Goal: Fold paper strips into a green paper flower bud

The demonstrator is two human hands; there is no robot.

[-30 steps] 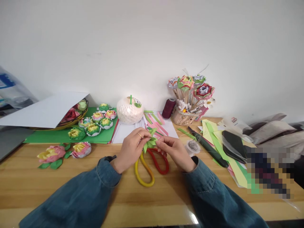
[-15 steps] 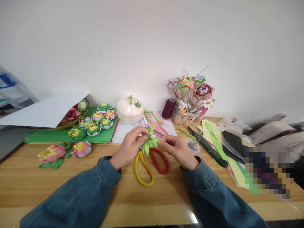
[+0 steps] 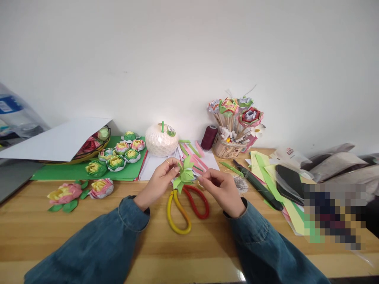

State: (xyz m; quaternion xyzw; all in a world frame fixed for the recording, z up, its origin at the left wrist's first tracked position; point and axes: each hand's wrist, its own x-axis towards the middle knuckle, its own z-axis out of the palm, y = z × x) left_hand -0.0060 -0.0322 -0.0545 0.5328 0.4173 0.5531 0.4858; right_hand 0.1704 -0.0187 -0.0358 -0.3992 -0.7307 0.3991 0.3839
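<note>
While bare table (image 3: 207, 244) lies nearer, left hand (image 3: 158, 182) and right hand (image 3: 222, 188) seemingly pinch 1 green paper piece (image 3: 184, 174) above scissors (image 3: 185, 207).

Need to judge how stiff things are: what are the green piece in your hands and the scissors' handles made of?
The green folded piece, pinched by the left hand with the right hand beside it: matte paper, sharp creases. The scissor handles, yellow and red: smooth, slightly glossy, likely plastic or rubber coating.

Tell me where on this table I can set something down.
Bare wood lies at the near edge, between the sleeves and below the scissors. Another free patch sits front left, before the pink paper flowers. The right side is crowded with paper strips and bags.
</note>
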